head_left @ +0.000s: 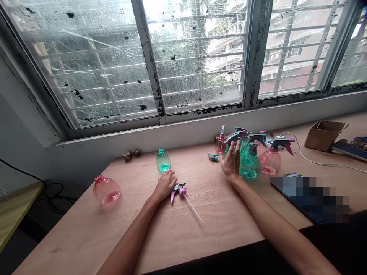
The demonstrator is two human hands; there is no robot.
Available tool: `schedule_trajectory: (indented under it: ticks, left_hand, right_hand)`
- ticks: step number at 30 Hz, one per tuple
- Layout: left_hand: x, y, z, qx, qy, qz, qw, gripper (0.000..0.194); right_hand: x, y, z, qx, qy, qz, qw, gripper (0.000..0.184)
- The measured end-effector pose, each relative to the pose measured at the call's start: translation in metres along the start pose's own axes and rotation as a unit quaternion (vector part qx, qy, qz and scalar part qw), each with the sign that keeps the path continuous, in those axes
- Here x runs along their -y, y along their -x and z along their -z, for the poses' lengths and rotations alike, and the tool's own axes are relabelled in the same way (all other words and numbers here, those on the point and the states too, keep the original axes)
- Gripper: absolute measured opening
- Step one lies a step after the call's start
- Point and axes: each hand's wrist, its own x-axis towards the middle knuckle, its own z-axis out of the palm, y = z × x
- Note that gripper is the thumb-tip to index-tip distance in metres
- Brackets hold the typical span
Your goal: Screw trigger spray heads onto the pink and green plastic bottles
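Note:
My left hand (166, 185) rests on the table with its fingers lying loosely forward, holding nothing. Right beside it lies a pink-and-black spray trigger head (178, 190), its thin dip tube pointing toward the front edge. Just beyond the hand stands a green bottle without a top (163, 160). My right hand (231, 162) is raised on edge, fingers extended, against the near left side of a cluster of spray bottles. Among these are a green spray bottle (250, 164) and a pink spray bottle (271, 162). Another trigger head (213, 157) lies left of that hand. At the left, a pink topless bottle (106, 190) leans.
A dark phone-like slab (301, 194), partly pixelated, lies at the right. Behind it are a white cable (312, 160) and an open cardboard box (323, 135). Two small brown pots (132, 154) sit by the wall under the window.

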Motion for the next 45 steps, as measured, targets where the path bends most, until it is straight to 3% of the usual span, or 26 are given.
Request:
schedule_trajectory:
  ticks: [8, 17, 19, 23, 28, 34, 40, 45]
  left_hand:
    - [0.000, 0.000, -0.001, 0.009, 0.009, -0.023, 1.000, 0.029]
    - [0.003, 0.002, -0.006, -0.009, -0.003, -0.020, 1.000, 0.031]
    - [0.001, 0.003, -0.005, -0.026, -0.013, -0.015, 0.999, 0.034]
    - [-0.007, 0.004, 0.000, -0.078, -0.035, -0.011, 0.996, 0.042]
    - [-0.016, 0.001, 0.006, -0.142, -0.056, 0.003, 0.988, 0.054]
    - [-0.008, -0.015, -0.001, -0.200, -0.058, 0.066, 0.976, 0.065]
    - [0.005, -0.046, -0.009, -0.242, -0.052, 0.141, 0.959, 0.050]
    - [0.010, -0.062, -0.016, -0.243, -0.047, 0.189, 0.950, 0.041]
  right_hand:
    - [0.005, 0.005, -0.004, -0.019, -0.017, -0.034, 0.999, 0.096]
    - [0.037, 0.001, 0.025, -0.009, -0.060, 0.067, 0.996, 0.096]
    - [0.044, 0.006, 0.025, 0.030, -0.081, 0.109, 0.990, 0.086]
    - [0.050, 0.025, 0.010, 0.141, -0.110, 0.155, 0.972, 0.048]
    - [0.038, 0.038, -0.014, 0.223, -0.088, 0.134, 0.961, 0.038]
    - [0.024, 0.036, -0.027, 0.256, -0.031, 0.057, 0.964, 0.038]
    - [0.031, 0.039, -0.031, 0.258, -0.010, 0.031, 0.966, 0.041]
    - [0.038, 0.035, -0.034, 0.237, 0.001, 0.033, 0.971, 0.044]
